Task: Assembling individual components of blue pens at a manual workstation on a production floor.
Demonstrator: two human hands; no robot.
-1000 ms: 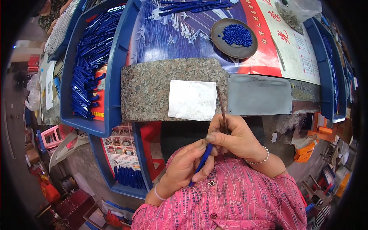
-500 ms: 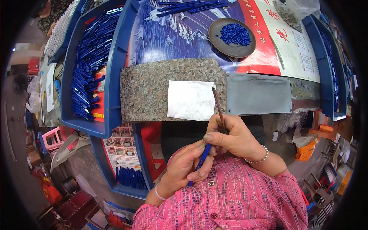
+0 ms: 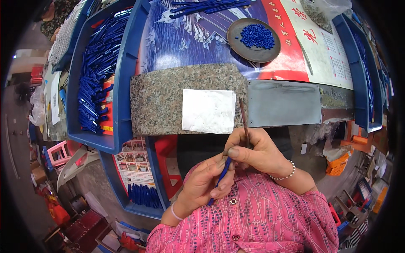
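My left hand is closed around a slim, glossy blue strip, which slants down toward my pink shirt. Pressed close beside it, my right hand grips a thin brown stick-like tool with a dark, narrow tip pointing away from me. My right thumb lies against the upper end of the blue strip, where the fingers hide the contact. Beyond my hands, a folded white paper sheet rests on a speckled stone slab; the tool's tip is just right of the paper.
A round dark plate carries small blue pieces. Blue trays with blue strips stand at left, lower left and far right. A grey flat plate adjoins the slab. More blue strips lie at the back.
The brown tool's tip has shifted right, off the paper's edge. The blue strip has turned a little and shows a narrower side. Both hands remain together in nearly the same place.
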